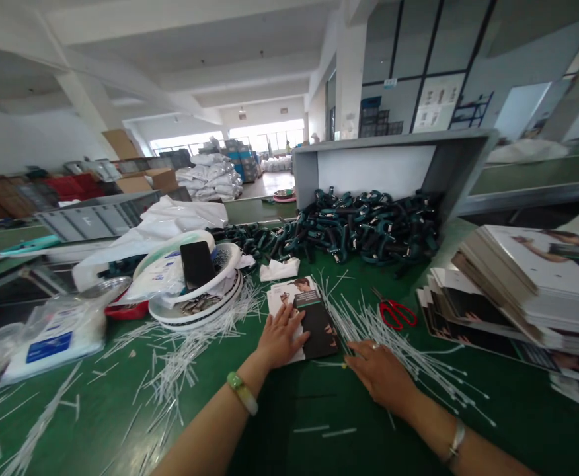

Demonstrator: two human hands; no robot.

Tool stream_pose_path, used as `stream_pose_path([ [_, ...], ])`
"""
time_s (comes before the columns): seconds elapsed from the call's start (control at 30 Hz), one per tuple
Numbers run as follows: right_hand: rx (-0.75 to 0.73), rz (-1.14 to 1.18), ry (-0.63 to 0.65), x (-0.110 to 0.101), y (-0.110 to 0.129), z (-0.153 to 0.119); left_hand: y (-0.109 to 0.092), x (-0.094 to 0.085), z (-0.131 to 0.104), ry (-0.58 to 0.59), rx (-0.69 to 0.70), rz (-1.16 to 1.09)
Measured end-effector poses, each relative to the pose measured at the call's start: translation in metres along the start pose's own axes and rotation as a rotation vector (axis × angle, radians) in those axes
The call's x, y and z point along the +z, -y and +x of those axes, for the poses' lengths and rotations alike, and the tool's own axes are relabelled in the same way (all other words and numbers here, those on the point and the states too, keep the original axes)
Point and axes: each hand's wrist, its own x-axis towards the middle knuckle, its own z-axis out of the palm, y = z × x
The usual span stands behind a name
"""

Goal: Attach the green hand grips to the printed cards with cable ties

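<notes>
My left hand (282, 336) lies flat with fingers spread on a printed card (319, 324), which is white and black with a picture of a person on it. My right hand (381, 377) is just right of the card's lower corner, its fingers stretched out over the near side of a pile of white cable ties (369, 324). Its thumb is mostly hidden, and I see nothing clearly held in it. Red-handled scissors (396, 314) rest at the right edge of that pile. A crumpled white tissue (279, 269) sits behind the card.
A tipped grey crate (393, 140) spills dark green and black clamp-like tools (363, 228) at the back. Stacked printed cards (532, 277) stand right. On the left are white bowls (197, 317), a black phone (197, 264), a plastic bag (61, 337) and more cable ties (180, 357).
</notes>
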Motion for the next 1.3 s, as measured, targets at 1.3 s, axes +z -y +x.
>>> stream_pose_path([
  [1.3,0.029,0.084,0.194,0.016,-0.055,0.124,-0.007,0.023,-0.035,0.034,0.160,-0.149],
])
